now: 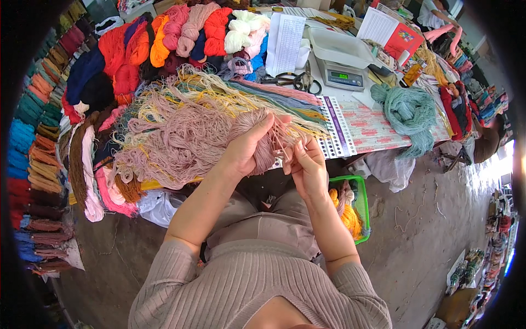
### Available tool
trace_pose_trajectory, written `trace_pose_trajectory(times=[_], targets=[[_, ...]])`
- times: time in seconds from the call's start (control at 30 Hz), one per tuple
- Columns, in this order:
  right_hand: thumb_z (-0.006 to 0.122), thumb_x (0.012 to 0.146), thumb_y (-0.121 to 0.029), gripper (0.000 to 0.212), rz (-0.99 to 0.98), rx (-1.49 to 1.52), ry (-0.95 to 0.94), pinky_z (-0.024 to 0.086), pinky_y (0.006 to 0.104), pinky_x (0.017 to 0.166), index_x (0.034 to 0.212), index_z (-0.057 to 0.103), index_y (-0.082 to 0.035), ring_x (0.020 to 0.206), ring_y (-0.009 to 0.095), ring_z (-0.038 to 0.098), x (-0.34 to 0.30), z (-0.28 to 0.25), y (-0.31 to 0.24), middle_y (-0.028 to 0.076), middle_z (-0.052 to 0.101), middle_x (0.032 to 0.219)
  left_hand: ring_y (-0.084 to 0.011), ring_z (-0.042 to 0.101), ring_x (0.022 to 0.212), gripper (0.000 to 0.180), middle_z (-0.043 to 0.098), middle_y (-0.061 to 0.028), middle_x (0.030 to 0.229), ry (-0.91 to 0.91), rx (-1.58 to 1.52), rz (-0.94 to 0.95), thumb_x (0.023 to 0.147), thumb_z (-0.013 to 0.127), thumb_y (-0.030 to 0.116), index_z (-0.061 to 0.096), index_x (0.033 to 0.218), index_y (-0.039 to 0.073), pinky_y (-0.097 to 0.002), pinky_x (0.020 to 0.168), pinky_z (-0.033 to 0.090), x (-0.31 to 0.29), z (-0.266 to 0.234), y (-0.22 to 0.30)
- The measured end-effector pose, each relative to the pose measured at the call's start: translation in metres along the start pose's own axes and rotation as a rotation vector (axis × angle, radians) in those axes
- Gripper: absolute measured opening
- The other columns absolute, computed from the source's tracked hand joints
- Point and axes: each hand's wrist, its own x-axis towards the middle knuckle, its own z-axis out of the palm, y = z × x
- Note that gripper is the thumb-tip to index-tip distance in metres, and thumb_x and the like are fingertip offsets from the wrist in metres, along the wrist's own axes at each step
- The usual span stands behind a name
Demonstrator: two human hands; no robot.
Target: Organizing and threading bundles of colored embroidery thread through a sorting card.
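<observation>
A dusty-pink yarn bundle (253, 125) is in my left hand (253, 143), which wraps round it above the table's front edge. Close on its right, my right hand (308, 164) pinches pink strands at the bundle's end with thumb and finger. Loose pink yarn (181, 134) spreads from there in a tangled heap to the left. Under that heap lie long cream and yellow strands (219, 88), laid out across the table. A white punched card strip (335, 123) with a purple band lies just right of my hands.
Behind stand bright yarn skeins (204, 33), black scissors (298, 81) and a digital scale (342, 77) with a clear tray. A teal skein (408, 112) lies at the right. Below the table edge is a green basket (366, 211) holding yarn. Another person (435, 13) is at the far right.
</observation>
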Motion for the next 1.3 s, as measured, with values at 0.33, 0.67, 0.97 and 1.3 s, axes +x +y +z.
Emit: trace_pose_trajectory(times=[0.33, 0.67, 0.97, 1.3], targets=[[0.049, 0.094, -0.016, 0.012, -0.011, -0.016, 0.026, 0.043, 0.0230, 0.050, 0.087, 0.045, -0.007, 0.056, 0.013, 0.051, -0.002, 0.001, -0.001, 0.005, 0.053, 0.071, -0.0116, 0.059, 0.075, 0.039, 0.060, -0.0036, 0.085, 0.033, 0.010, 0.014, 0.097, 0.041, 0.033, 0.052, 0.118, 0.002, -0.0275, 0.070, 0.050, -0.006, 0.008, 0.007], [0.049, 0.094, -0.016, 0.013, -0.013, -0.031, 0.018, 0.043, 0.0234, 0.050, 0.087, 0.045, -0.007, 0.056, 0.013, 0.051, -0.001, 0.000, -0.001, 0.005, 0.052, 0.070, -0.0103, 0.058, 0.075, 0.038, 0.059, -0.0029, 0.087, -0.033, 0.003, 0.017, 0.096, 0.044, 0.035, 0.053, 0.116, 0.003, -0.0262, 0.069, 0.049, -0.003, -0.001, 0.004], [0.048, 0.095, -0.019, 0.014, -0.009, -0.041, 0.020, 0.041, 0.0231, 0.048, 0.088, 0.043, -0.007, 0.054, 0.013, 0.049, 0.000, -0.002, 0.000, 0.006, 0.051, 0.066, -0.0109, 0.059, 0.077, 0.038, 0.060, -0.0039, 0.088, 0.019, 0.003, 0.013, 0.096, 0.044, 0.034, 0.054, 0.115, 0.003, -0.0270, 0.070, 0.050, -0.002, 0.000, 0.003], [0.047, 0.095, -0.019, 0.015, -0.003, -0.058, 0.027, 0.040, 0.0226, 0.048, 0.088, 0.043, -0.007, 0.054, 0.012, 0.048, -0.001, -0.002, -0.001, 0.005, 0.050, 0.066, -0.0103, 0.057, 0.068, 0.040, 0.061, -0.0043, 0.087, -0.001, 0.025, 0.001, 0.096, 0.043, 0.036, 0.052, 0.117, 0.002, -0.0261, 0.062, 0.049, -0.002, 0.000, 0.002]])
